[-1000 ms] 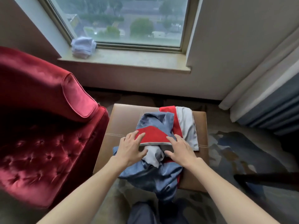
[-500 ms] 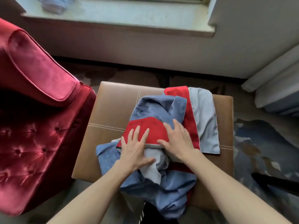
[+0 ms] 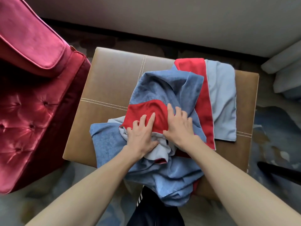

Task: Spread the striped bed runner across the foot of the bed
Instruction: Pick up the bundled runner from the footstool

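The striped bed runner [image 3: 162, 88], with blue, red and pale grey bands, lies crumpled in a heap on a tan leather ottoman [image 3: 110, 75]. Part of it hangs over the ottoman's near edge. My left hand [image 3: 141, 136] lies on the red band, its fingers bent into the cloth and its thumb pinching a grey fold. My right hand [image 3: 179, 126] sits just beside it; its fingertips dig under a blue fold and its thumb presses the edge of the red band. No bed is in view.
A red tufted velvet armchair [image 3: 32, 95] stands close against the ottoman's left side. A wall runs along the far side and curtains [image 3: 286, 67] hang at the right. A dark object [image 3: 276, 172] lies on the patterned carpet at the right. My dark trouser leg [image 3: 151, 209] is below.
The view has tilted down and closer, so the window has dropped out of sight. Both hands have slid together on the red band and their fingers have curled into the cloth.
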The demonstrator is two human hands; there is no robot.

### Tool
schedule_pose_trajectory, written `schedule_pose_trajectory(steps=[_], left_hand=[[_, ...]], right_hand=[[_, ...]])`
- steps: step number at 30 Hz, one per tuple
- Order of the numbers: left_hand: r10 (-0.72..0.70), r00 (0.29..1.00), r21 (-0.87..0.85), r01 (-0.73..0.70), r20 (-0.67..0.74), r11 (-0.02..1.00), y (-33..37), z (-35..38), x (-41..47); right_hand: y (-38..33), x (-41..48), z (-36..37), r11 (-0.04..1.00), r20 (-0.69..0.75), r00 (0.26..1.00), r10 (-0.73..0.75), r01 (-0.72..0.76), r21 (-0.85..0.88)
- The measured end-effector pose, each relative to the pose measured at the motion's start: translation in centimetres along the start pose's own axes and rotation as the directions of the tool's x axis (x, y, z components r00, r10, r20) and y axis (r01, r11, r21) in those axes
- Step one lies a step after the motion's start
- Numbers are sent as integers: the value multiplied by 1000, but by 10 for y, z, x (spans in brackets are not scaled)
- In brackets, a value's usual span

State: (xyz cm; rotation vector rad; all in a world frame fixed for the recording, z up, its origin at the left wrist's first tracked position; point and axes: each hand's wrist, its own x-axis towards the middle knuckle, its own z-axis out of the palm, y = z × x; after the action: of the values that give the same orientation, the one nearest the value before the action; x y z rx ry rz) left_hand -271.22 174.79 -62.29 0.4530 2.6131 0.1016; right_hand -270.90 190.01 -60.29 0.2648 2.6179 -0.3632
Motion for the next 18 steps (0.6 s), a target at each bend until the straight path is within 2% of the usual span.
schedule_pose_trajectory(steps=[5, 9, 14, 16, 18], left_hand=[[39, 999, 18, -39, 6, 999, 4, -4, 4], [-15, 1000, -65, 15, 6, 998, 14, -3, 1], [-21, 999, -208, 15, -26, 978, 13, -1, 4], [-35, 998, -156, 26, -58, 987, 12, 1, 3], [-54, 992, -15, 52, -115, 999, 7, 2, 4]], right_hand=[[-6, -2, 11, 999, -84, 996, -12, 8, -45], [-6, 4, 12, 1000, -106, 994, -25, 26, 4], [-5, 7, 14, 998, -123, 992, -26, 33, 55], [-4, 4, 15, 996, -136, 990, -25, 37, 83], [-4, 3, 15, 993, -149, 989, -25, 42, 108]])
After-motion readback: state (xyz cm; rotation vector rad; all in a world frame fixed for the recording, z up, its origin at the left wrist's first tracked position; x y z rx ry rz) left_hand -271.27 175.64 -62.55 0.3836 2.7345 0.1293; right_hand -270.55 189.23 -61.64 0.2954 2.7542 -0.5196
